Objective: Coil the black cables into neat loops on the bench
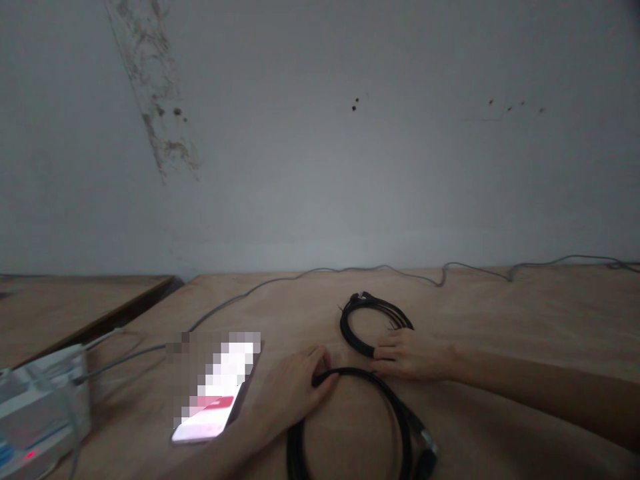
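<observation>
I work in dim, greyish light; the wall is palest mid-frame and darkens toward the corners. The phone glares white, partly masked by coarse pixel squares. A small red lamp glows at lower left. Soft shadow lies below my right arm; the nearest plug is blurred.

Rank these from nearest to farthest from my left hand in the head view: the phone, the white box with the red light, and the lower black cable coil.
1. Lower black cable coil, held in the left hand's fingers.
2. Phone, just left of the hand.
3. White box, at the picture's left edge.
</observation>
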Motion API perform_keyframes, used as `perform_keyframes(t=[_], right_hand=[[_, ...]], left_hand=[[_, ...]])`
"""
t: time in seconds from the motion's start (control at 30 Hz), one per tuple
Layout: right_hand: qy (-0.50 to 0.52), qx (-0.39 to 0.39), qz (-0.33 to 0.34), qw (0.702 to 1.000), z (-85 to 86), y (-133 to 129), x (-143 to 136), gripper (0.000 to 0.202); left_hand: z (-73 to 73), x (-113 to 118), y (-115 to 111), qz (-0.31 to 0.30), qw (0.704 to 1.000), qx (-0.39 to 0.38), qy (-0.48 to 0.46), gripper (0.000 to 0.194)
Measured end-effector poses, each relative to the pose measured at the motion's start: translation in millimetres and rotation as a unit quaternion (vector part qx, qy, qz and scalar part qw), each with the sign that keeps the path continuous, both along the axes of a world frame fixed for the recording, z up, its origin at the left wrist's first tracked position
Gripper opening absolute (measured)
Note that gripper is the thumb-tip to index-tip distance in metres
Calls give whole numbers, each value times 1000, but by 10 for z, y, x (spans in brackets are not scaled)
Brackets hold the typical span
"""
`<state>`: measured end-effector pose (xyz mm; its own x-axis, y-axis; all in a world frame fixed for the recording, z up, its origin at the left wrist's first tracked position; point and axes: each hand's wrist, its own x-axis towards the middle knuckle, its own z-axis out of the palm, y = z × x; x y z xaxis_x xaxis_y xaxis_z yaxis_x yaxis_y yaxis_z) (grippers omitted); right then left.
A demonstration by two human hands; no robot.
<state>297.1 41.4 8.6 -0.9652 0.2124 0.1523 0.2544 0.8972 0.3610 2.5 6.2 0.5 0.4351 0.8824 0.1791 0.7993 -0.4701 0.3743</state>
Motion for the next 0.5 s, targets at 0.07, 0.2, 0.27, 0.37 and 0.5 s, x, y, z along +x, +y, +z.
perform_keyframes(t=[0.07,0.2,0.27,0.37,0.5], right_hand=[[-8,-23,-29,999,13,-29,-49,17],[5,-77,-108,991,85,-152,-173,21],[29,-108,-160,981,138,-227,-228,23],[66,-156,-216,962,198,-313,-282,23],[86,-194,-253,944,192,-356,-312,21]], left_hand=[[-3,2,3,2,1000,2,2,21],[3,1,5,2,1000,5,1,20],[3,-1,6,-3,1000,1,-3,19],[3,1,6,-3,1000,-5,-6,19],[46,24,-11,-1,1000,-10,-3,19]])
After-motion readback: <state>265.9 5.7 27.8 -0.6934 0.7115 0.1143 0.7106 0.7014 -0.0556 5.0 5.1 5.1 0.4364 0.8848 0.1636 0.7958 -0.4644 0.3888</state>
